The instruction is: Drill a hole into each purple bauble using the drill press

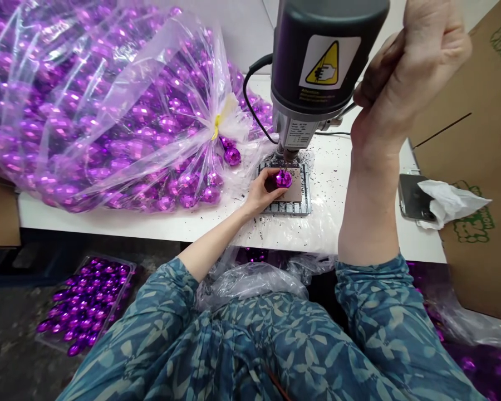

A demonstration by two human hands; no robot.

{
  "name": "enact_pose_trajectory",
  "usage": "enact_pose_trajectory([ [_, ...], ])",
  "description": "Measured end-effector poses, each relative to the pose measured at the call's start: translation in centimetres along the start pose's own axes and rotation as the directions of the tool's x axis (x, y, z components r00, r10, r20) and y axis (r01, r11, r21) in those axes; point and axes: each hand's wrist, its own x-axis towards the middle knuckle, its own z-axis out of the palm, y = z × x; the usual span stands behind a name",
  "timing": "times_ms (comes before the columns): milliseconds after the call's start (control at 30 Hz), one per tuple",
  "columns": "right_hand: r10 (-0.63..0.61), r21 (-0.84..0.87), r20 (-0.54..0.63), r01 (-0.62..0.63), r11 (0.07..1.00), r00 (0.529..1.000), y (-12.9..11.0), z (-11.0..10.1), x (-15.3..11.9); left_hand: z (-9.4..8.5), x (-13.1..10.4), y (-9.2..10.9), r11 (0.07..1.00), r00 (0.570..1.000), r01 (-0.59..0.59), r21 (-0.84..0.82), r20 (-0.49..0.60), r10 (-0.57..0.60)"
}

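My left hand (pixel 262 193) grips a shiny purple faceted ball (pixel 284 179) between thumb and fingers. The ball rests over a brown board (pixel 293 193) on the slotted metal base (pixel 286 208) of a bench drill press (pixel 317 61). Right above the ball is the drill's tip; I cannot tell whether the bit is inside it. Raised at the upper right, my right hand (pixel 417 67) is closed around the drill press's feed lever (pixel 347 110), most of which the fingers hide. Dark shavings lie scattered around the base.
A large clear bag (pixel 108 111) of purple balls, tied with a yellow tie (pixel 216 127), fills the table's left. A phone (pixel 415 196) and crumpled tissue (pixel 451 203) lie right, beside a cardboard box (pixel 471 139). A tray (pixel 127 273) of purple balls stands low at left.
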Motion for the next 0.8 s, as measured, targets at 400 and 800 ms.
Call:
enact_pose_trajectory([
  [400, -0.222, 0.086, 0.011, 0.220, 0.972, 0.975, 0.0, -1.3, -2.1, 0.0, 0.2, 0.5, 0.997, 0.999, 0.039, 0.063, 0.013, -0.039],
  [800, -0.334, 0.030, 0.118, 0.333, 0.943, 0.935, -0.3, -5.2, -7.0, -0.3, 0.3, 0.2, 0.999, 0.999, 0.009, 0.037, 0.043, -0.011],
])
